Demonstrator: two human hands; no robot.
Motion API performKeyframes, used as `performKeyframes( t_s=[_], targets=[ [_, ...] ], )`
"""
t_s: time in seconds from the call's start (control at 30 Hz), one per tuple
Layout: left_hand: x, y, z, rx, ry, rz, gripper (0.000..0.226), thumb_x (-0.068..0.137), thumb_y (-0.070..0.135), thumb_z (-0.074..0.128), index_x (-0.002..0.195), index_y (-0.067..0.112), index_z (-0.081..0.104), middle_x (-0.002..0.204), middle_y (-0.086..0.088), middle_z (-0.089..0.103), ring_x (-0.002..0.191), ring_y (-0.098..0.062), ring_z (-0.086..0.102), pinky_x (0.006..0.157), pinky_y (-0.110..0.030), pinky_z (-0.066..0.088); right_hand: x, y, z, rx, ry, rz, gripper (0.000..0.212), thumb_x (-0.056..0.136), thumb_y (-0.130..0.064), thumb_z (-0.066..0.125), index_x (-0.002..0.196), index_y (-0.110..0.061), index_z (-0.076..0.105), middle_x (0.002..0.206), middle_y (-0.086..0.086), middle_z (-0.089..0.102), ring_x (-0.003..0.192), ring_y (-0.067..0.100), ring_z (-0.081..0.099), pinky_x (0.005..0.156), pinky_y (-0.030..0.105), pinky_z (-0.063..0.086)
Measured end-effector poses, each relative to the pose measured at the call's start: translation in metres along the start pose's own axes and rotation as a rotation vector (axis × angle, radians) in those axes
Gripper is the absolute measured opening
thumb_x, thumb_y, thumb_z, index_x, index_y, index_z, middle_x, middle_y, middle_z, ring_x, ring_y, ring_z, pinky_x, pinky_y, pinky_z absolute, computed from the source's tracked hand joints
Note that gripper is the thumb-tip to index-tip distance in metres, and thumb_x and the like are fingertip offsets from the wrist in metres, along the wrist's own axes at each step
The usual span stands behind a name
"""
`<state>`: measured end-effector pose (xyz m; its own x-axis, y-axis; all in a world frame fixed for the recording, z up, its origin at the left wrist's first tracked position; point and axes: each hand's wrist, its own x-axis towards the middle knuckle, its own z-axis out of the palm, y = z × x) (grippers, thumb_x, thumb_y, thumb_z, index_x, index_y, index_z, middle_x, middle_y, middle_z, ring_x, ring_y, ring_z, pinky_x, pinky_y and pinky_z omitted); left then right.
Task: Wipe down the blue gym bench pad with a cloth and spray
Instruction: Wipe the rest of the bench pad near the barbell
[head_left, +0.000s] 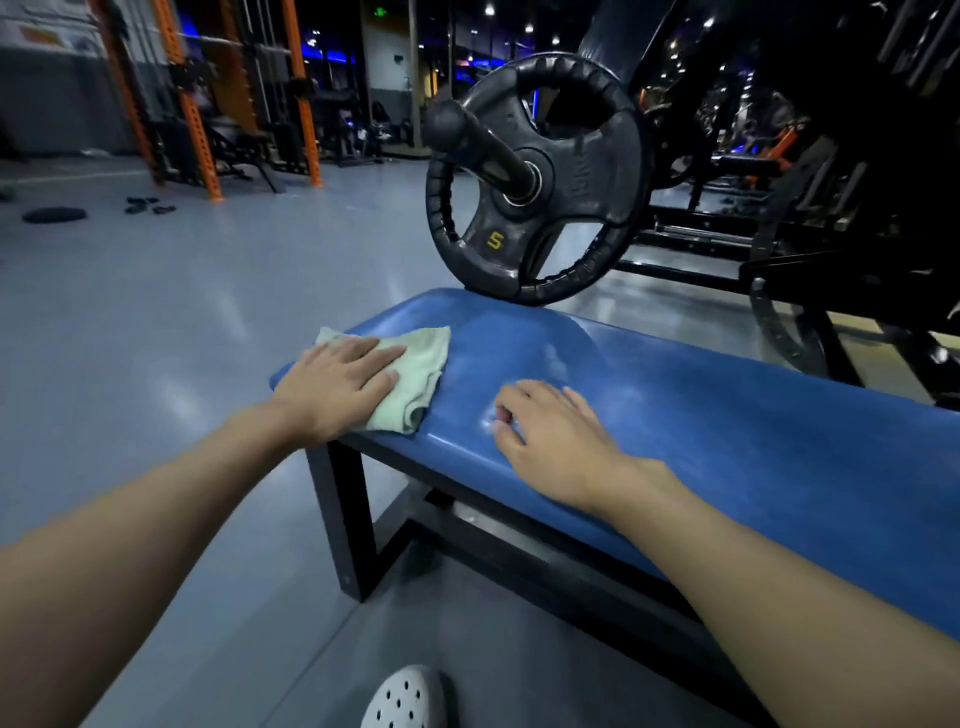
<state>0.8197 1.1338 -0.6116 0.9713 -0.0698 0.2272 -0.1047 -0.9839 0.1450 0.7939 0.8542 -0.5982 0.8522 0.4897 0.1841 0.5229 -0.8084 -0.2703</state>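
Observation:
The blue bench pad (701, 415) runs from the centre to the right edge, with a wet sheen on its surface. A pale green cloth (421, 364) lies crumpled at the pad's left end. My left hand (337, 384) presses flat on the cloth, fingers extended. My right hand (556, 436) rests palm down on the bare pad to the right of the cloth, fingers slightly curled, holding nothing. No spray bottle is in view.
A black 5 kg weight plate (535, 182) on a bar sleeve hangs just behind the pad's far edge. The black bench frame (353, 519) stands below. Dark machines fill the right; orange racks (192, 104) stand far left. A white perforated shoe (405, 701) is at the bottom.

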Motion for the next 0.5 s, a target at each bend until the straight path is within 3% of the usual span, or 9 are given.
performKeyframes(
  t_s=[0.07,0.27,0.33,0.43,0.5],
  targets=[
    [0.003,-0.018,-0.001,-0.031,0.003,-0.034,0.083,0.079,0.072,0.006,0.151,0.041,0.035,0.16,0.002,0.031,0.148,-0.018,0.022,0.121,-0.038,0.013,0.005,0.002,0.006,-0.036,-0.005,-0.022,0.013,0.102,-0.036,0.031,0.1,-0.026,0.04,0.114,-0.008,0.047,0.113,0.016,0.04,0.112,0.041,0.024],
    [-0.002,-0.048,0.002,-0.082,0.05,0.032,0.077,0.088,0.069,0.011,0.152,0.034,0.034,0.158,-0.005,0.033,0.147,-0.022,0.026,0.12,-0.035,0.015,0.006,0.006,0.008,-0.063,-0.019,-0.019,0.042,0.103,-0.041,0.028,0.141,-0.025,0.039,0.147,-0.009,0.036,0.139,0.011,0.028,0.119,0.036,0.013],
    [-0.009,-0.057,0.005,-0.031,0.021,0.11,0.077,0.089,0.074,0.007,0.155,0.038,0.024,0.161,-0.004,0.026,0.149,-0.022,0.02,0.121,-0.034,0.011,0.006,0.005,0.001,-0.039,-0.045,-0.031,0.043,0.104,-0.041,0.031,0.143,-0.024,0.04,0.149,-0.007,0.035,0.141,0.011,0.027,0.118,0.034,0.014],
    [-0.022,-0.08,0.002,0.052,-0.086,0.175,0.08,0.086,0.08,0.012,0.156,0.043,0.003,0.166,0.0,0.005,0.151,-0.014,0.001,0.117,-0.021,-0.005,0.002,0.016,-0.015,-0.056,-0.071,-0.067,0.044,0.102,-0.046,0.037,0.141,-0.028,0.045,0.15,-0.008,0.04,0.144,0.013,0.028,0.116,0.032,0.018],
    [-0.023,-0.09,-0.003,0.116,-0.134,0.236,0.079,0.085,0.08,0.02,0.152,0.049,-0.007,0.166,-0.001,0.0,0.151,-0.016,0.001,0.116,-0.022,-0.002,-0.002,0.023,-0.018,-0.108,-0.111,0.014,0.051,0.1,-0.056,0.03,0.148,-0.038,0.035,0.161,-0.012,0.024,0.151,0.014,0.011,0.121,0.041,0.007]
  ],
)
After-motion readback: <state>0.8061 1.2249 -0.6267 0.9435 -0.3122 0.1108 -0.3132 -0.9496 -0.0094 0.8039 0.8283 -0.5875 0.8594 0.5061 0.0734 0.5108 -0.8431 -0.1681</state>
